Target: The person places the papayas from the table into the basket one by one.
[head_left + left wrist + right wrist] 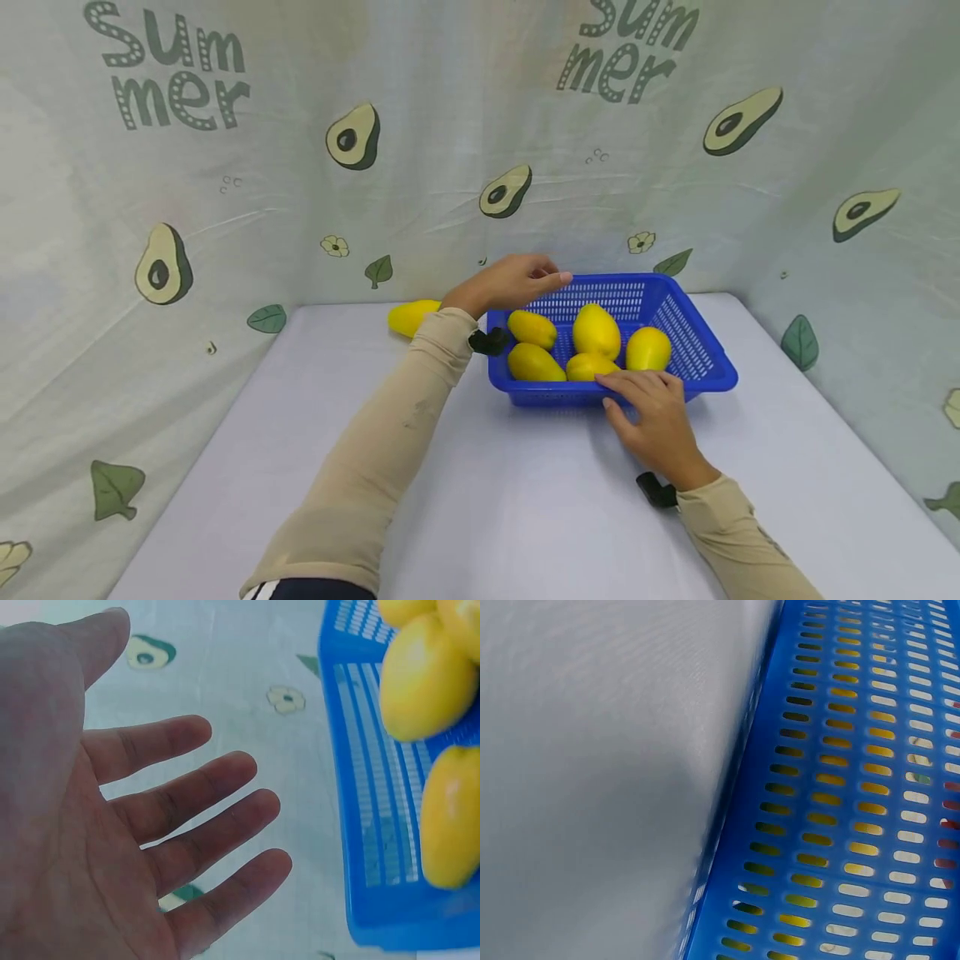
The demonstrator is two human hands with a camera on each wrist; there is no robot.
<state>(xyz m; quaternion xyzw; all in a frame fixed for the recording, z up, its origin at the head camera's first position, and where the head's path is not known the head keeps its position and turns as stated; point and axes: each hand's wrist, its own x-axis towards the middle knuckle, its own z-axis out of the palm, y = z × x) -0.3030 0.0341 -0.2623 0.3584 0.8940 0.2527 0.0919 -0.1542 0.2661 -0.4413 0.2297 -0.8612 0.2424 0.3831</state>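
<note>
A blue plastic basket (690, 333) with slotted walls holds several smooth yellow fruits (597, 332), which look like mangoes. My left hand (513, 282) is by the basket's back left corner, with nothing in it. In the left wrist view the left hand's fingers (217, 784) are spread beside the basket (343, 795), apart from it. My right hand (656, 421) holds the front rim, fingers over the edge and thumb outside. Only the basket's slotted wall (817, 787) shows in the right wrist view; that hand is out of sight there.
Another yellow fruit (411, 317) lies on the white table (465, 500) left of the basket, partly hidden by the left forearm. A printed curtain (420, 125) with avocados and leaves stands behind the table and along its sides.
</note>
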